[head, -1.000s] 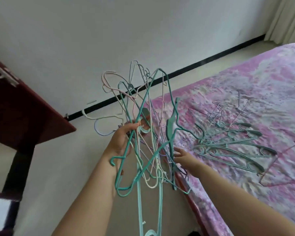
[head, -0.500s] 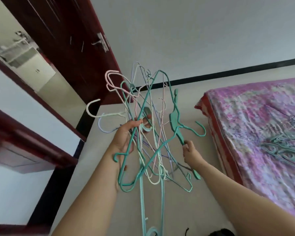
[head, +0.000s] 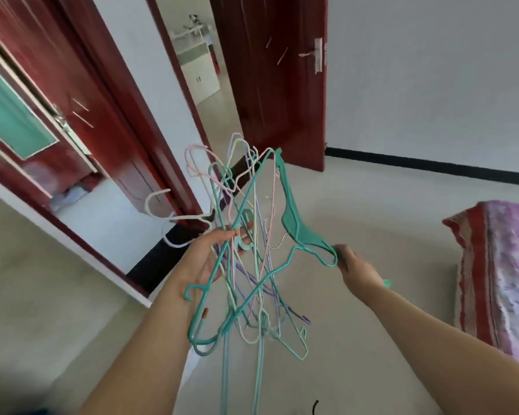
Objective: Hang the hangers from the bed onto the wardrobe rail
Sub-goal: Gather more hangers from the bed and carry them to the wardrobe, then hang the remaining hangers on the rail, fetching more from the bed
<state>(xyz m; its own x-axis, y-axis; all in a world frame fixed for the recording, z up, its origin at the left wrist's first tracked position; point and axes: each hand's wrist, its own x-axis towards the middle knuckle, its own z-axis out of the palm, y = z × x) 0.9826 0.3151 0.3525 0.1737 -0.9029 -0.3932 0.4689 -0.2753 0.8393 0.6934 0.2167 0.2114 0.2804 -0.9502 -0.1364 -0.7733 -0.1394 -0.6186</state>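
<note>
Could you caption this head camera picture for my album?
Left hand grips a tangled bunch of hangers; right hand holds a teal hanger.

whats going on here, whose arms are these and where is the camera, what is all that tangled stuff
No machine here: these are a person's two bare arms, seen from a camera worn on their head, looking forward and down. The left hand grips a tangled bunch of hangers in teal, pink, white and purple. The right hand holds one thicker teal hanger, which looks still caught in the bunch. At the right edge is a corner of the bed with a pink-purple cover. Ahead stands an open dark red door; no wardrobe rail is plainly visible.
</note>
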